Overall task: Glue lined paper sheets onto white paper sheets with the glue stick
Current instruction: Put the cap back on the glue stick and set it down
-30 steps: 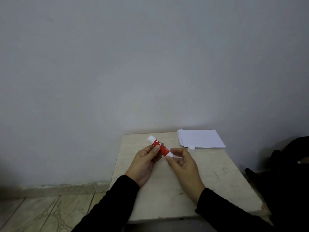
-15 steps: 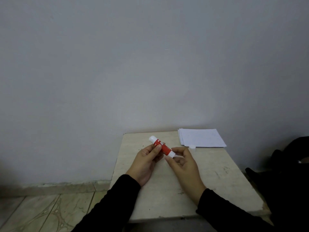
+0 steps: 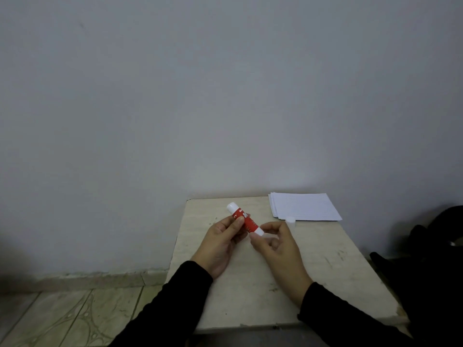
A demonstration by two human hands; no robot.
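While the left hand (image 3: 221, 242) grips the red glue stick (image 3: 244, 220) above the desk (image 3: 325, 266) and the right hand (image 3: 275, 242) pinches its near end, overtwisting could snap the glue; the paper stack (image 3: 304, 206) lies well apart.

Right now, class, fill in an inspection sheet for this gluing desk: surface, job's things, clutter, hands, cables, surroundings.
Surface: pale table, scuffed and marked.
Job's things: red glue stick held tilted above the table; paper stack at the far right corner; small white cap standing at the stack's near edge.
Clutter: nothing seen.
Hands: left hand holds the stick's body; right hand pinches its lower white end.
Cables: nothing seen.
Surroundings: plain wall behind; tiled floor on the left; dark shape on the right, unclear.
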